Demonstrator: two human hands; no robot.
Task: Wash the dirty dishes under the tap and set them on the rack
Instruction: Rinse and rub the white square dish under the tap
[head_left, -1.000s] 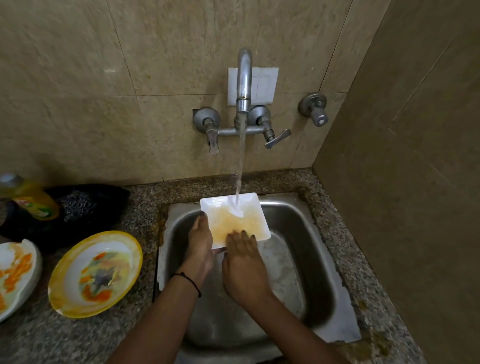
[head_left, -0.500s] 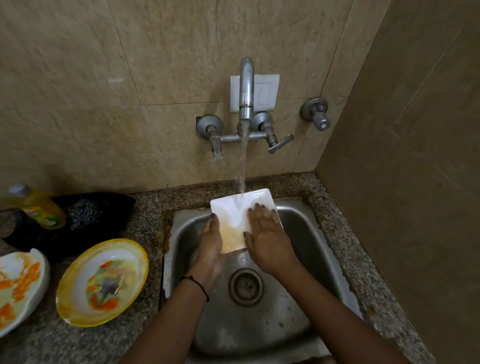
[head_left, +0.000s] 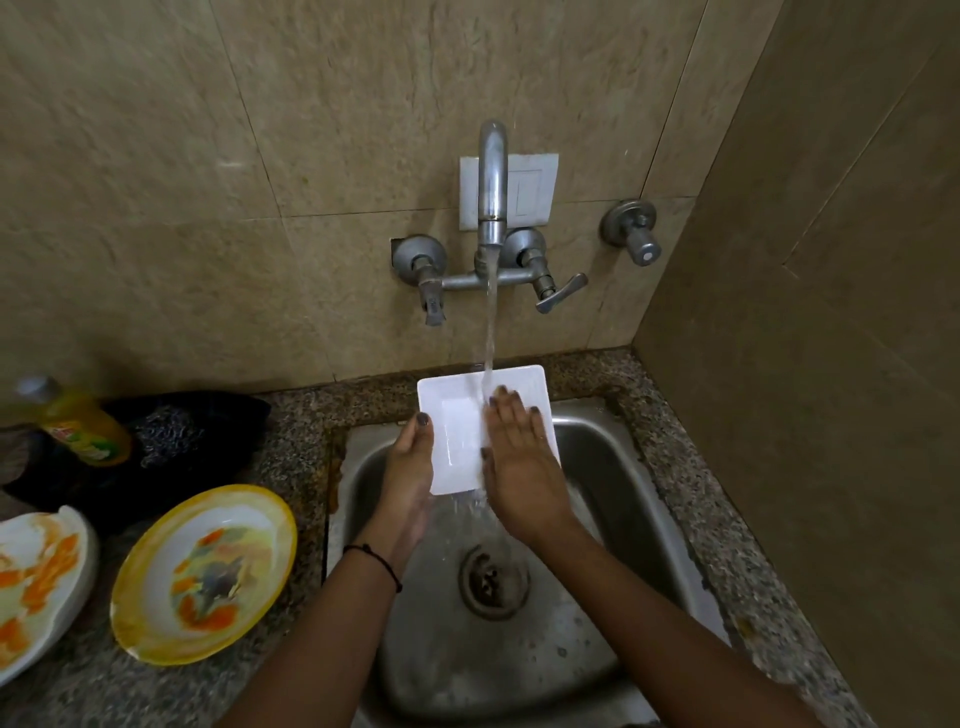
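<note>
While water runs from the wall tap (head_left: 492, 182) in a thin stream (head_left: 488, 332), the head view shows a white square plate (head_left: 457, 436) held over the far part of the steel sink (head_left: 613, 467), right under the flow. The left hand (head_left: 410, 467) grips the plate's left edge, thumb on top and the other fingers hidden beneath; a dark band (head_left: 374, 556) circles that wrist. The right hand (head_left: 524, 467) lies flat on the plate's right half, fingers straight and pressed to the wet surface, grasping nothing. Water spills off the plate's near edge toward the drain (head_left: 493, 582). On the counter (head_left: 301, 431) to the left sit a yellow-rimmed plate (head_left: 205, 571) smeared with orange and, cut off at the left edge, a white stained plate (head_left: 36, 577). Farther back are a yellow bottle (head_left: 78, 426) and a dark cloth (head_left: 182, 431).
</note>
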